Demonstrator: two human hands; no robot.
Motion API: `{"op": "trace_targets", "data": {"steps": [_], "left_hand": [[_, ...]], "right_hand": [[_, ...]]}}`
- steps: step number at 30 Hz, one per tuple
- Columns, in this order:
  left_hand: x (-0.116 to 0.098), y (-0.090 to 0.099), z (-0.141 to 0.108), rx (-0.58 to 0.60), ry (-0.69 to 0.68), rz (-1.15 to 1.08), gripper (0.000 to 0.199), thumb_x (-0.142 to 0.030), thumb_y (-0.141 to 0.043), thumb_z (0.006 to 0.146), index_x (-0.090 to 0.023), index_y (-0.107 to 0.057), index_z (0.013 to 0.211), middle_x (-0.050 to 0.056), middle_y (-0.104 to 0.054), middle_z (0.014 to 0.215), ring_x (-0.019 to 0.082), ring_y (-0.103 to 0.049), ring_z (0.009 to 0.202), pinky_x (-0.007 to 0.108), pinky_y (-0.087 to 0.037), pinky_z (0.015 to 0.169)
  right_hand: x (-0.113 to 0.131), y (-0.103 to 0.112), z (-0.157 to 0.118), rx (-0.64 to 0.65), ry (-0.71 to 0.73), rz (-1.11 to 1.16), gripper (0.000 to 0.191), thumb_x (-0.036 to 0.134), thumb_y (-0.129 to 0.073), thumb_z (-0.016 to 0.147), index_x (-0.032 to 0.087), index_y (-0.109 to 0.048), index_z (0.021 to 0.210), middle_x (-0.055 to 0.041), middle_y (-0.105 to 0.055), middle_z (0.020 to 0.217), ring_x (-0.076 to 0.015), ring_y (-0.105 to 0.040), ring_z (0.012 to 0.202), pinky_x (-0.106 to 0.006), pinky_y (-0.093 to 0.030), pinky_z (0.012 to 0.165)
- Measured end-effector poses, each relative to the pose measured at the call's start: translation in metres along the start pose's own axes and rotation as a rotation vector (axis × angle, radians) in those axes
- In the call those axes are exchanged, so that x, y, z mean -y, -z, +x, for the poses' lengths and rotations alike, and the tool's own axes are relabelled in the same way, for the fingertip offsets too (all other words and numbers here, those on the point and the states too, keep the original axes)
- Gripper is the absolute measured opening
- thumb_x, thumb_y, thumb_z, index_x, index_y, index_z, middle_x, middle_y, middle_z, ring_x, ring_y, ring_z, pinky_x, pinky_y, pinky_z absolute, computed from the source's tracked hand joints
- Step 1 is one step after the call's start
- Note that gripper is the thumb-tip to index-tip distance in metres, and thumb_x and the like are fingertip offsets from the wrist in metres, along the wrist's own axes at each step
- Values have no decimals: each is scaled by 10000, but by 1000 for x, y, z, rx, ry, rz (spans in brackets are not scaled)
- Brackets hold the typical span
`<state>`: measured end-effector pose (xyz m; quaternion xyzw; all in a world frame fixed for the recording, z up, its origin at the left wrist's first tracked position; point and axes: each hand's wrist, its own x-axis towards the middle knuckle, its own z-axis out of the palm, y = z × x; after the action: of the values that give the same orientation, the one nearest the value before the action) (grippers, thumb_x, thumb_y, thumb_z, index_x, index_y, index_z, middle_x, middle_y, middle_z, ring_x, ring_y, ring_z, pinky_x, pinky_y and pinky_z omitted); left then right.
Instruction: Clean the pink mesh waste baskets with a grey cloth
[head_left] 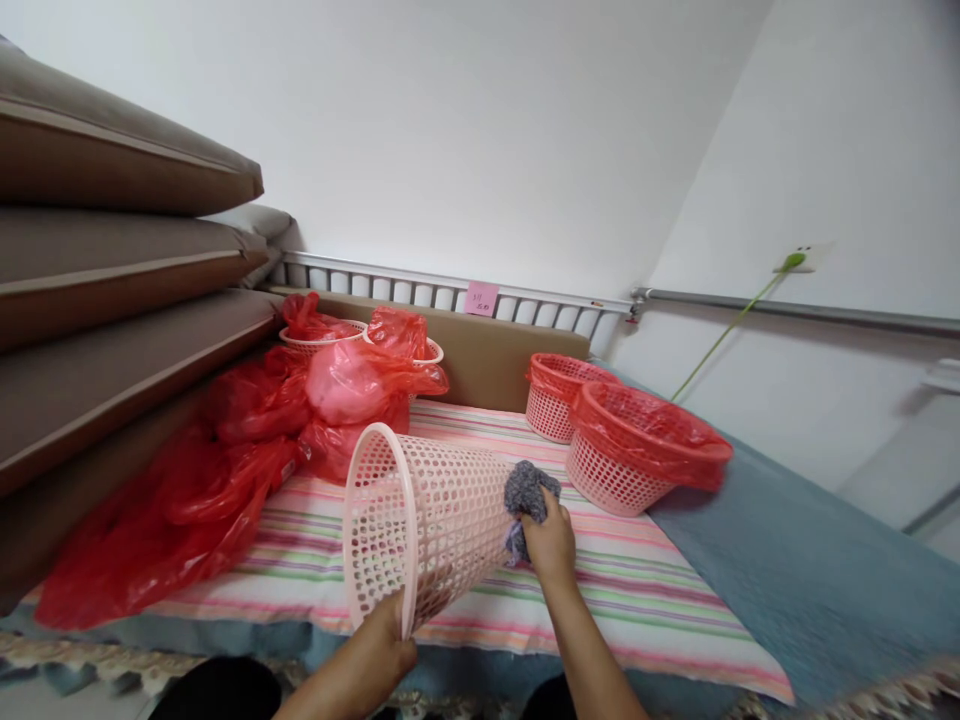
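Note:
A pale pink perforated plastic basket (457, 500) lies tilted on its side above the striped cloth, its open mouth toward the left. My left hand (384, 645) grips the rim at its lower edge, with some fingers hidden inside the mouth. Bunched in my right hand (551, 540) is a grey-blue cleaning cloth (529, 490), pressed against the basket's bottom end. To the right stand two similar baskets, the nearer lined basket (615, 480) and the farther lined basket (547, 410), both with red plastic bags folded over their rims.
Crumpled red plastic bags (195, 500) are heaped at the left, beside several more baskets (330, 335). Thick brown cushions (127, 260) are stacked at the far left. A striped cloth (637, 590) covers the blue surface (787, 560). Behind runs a white radiator (420, 290) with a pink note (481, 298).

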<state>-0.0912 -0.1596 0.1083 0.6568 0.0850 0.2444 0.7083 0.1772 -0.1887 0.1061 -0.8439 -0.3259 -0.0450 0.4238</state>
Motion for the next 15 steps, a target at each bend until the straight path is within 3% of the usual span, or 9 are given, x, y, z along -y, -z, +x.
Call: {"op": "trace_targets", "data": {"steps": [3, 8, 11, 15], "left_hand": [[7, 1, 3, 1, -13, -19, 909, 25, -376, 477, -254, -503, 1333, -4, -496, 1417, 228, -385, 1356, 472, -108, 1180], [18, 6, 7, -40, -36, -17, 871, 11, -399, 474, -232, -543, 1299, 19, -570, 1349, 262, -449, 1303, 478, -195, 1155], [14, 7, 5, -103, -23, 54, 682, 1, -454, 550, -190, -640, 1178, 39, -670, 1207, 287, -547, 1182, 464, -333, 1084], [12, 10, 0, -116, -9, 101, 494, -38, -505, 661, -160, -673, 1108, 50, -707, 1125, 294, -585, 1114, 436, -417, 1015]], "right_hand": [[14, 0, -8, 5, -5, 5, 554, 224, -508, 769, 157, -491, 1319, -116, -524, 1056, -278, -542, 1001, -380, -437, 908], [69, -5, -66, 75, 281, 172, 597, 182, -534, 727, 169, -486, 1323, -119, -475, 1202, -278, -447, 1181, -396, -360, 1040], [104, -3, -101, 221, 461, 313, 678, 128, -519, 711, 229, -435, 1376, -91, -440, 1271, -234, -442, 1212, -346, -371, 1048], [124, 2, -118, 299, 517, 413, 667, 88, -475, 717, 225, -452, 1370, -85, -435, 1290, -219, -428, 1244, -334, -352, 1075]]}}
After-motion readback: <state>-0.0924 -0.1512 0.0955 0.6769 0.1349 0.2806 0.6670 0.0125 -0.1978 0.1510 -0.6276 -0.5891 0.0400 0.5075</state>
